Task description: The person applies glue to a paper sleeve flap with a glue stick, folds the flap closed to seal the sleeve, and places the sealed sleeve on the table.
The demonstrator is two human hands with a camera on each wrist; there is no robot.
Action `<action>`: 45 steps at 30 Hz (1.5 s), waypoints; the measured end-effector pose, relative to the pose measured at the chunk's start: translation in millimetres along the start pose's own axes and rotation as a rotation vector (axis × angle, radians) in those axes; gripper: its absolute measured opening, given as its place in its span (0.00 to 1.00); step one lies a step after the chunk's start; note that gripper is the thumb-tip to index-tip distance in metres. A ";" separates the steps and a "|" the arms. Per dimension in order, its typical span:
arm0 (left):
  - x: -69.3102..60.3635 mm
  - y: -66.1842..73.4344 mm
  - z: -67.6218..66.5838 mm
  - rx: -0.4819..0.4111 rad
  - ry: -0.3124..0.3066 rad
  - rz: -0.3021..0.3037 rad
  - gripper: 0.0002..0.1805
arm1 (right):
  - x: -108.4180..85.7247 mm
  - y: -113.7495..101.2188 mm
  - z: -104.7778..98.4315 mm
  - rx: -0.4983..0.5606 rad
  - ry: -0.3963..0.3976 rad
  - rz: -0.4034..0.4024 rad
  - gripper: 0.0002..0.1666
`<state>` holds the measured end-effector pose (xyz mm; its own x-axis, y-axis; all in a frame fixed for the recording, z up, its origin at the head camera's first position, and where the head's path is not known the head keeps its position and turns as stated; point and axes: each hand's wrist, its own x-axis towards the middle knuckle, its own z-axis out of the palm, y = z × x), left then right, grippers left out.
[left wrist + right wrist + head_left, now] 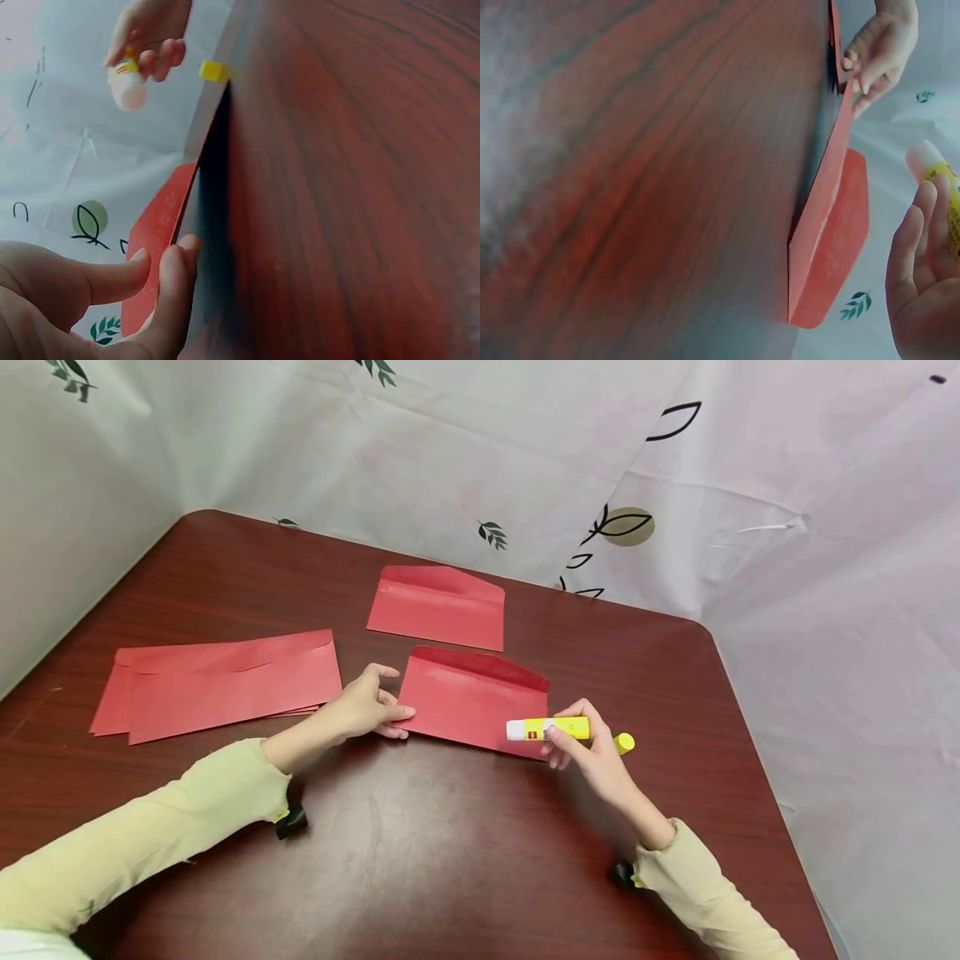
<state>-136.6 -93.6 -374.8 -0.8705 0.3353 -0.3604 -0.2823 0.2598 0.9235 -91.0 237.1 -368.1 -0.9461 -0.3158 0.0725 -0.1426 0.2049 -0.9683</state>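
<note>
A red envelope [468,702] lies in mid-table with its flap opened away from the person. My left hand [363,706] pinches its left edge between thumb and fingers, which the left wrist view shows closely, the envelope [154,255] tilted there. My right hand [592,752] grips a yellow glue stick [570,727] above the envelope's right end, its white end pointing left. In the right wrist view the glue stick [928,161] is held clear of the envelope [829,225]. The yellow cap [624,742] is on the table just beyond the right hand.
Another red envelope [438,610] with its flap up lies farther back. Several red envelopes [232,685] overlap in a pile at the left, close to the left hand. A patterned white cloth [450,460] hangs behind the brown table [420,860].
</note>
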 end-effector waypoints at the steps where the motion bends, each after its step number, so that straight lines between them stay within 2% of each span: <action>1: -0.4 -1.6 0.3 0.038 0.004 0.004 0.39 | 0.3 0.3 0.0 0.004 0.006 0.000 0.10; 3: -1.8 -4.1 0.6 0.163 0.021 0.037 0.37 | 0.9 0.5 0.2 0.012 0.017 0.000 0.09; 4: -2.7 -4.8 0.8 0.255 0.034 0.069 0.36 | 1.3 0.4 0.1 0.013 0.022 -0.001 0.09; 8: -7.8 -3.2 2.9 0.707 0.141 0.204 0.28 | 3.3 -0.9 0.6 0.005 0.033 0.007 0.08; 10: -10.7 0.0 5.9 0.883 0.202 0.266 0.24 | 5.4 -1.4 0.7 -0.012 0.042 0.015 0.09; 13: -13.9 5.8 11.9 1.042 0.242 0.377 0.19 | 9.5 -2.0 0.5 -0.042 0.056 0.043 0.09; 15: -13.8 7.5 16.1 1.104 0.220 0.475 0.17 | 12.7 -2.6 0.0 -0.063 0.060 0.064 0.10; 19: -11.2 5.9 23.0 1.206 0.055 0.638 0.21 | 19.3 -4.8 -2.4 -0.129 0.065 0.099 0.13; 21: -9.6 3.0 25.1 1.242 -0.045 0.680 0.24 | 23.6 -7.0 -4.1 -0.198 0.078 0.107 0.15; 23: -7.8 -0.4 26.6 1.267 -0.134 0.700 0.25 | 29.0 -9.6 -6.2 -0.336 0.103 0.107 0.17; 25: -6.6 -3.3 27.8 1.275 -0.205 0.691 0.27 | 34.2 -11.8 -7.6 -0.532 0.135 0.096 0.18; 28: -6.0 -5.8 28.9 1.273 -0.305 0.625 0.29 | 41.2 -13.6 -9.0 -0.844 0.197 0.037 0.20; 30: -6.2 -6.6 29.0 1.271 -0.359 0.577 0.31 | 46.4 -12.7 -10.3 -0.978 0.234 -0.010 0.21; 34: -6.7 -6.5 27.4 1.277 -0.412 0.528 0.33 | 59.8 -8.2 -14.6 -1.074 0.255 -0.067 0.22; 40: -6.4 -4.0 26.8 1.299 -0.408 0.551 0.31 | 73.5 0.3 -20.6 -1.145 0.230 -0.059 0.20; 45: -4.6 -3.4 26.2 1.270 -0.423 0.557 0.31 | 78.2 6.0 -20.8 -1.118 0.193 -0.059 0.17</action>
<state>-121.1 -72.3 -379.8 -0.5002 0.8376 -0.2195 0.7834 0.5458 0.2973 -171.8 232.9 -363.3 -0.9445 -0.2244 0.2400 -0.2769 0.9369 -0.2134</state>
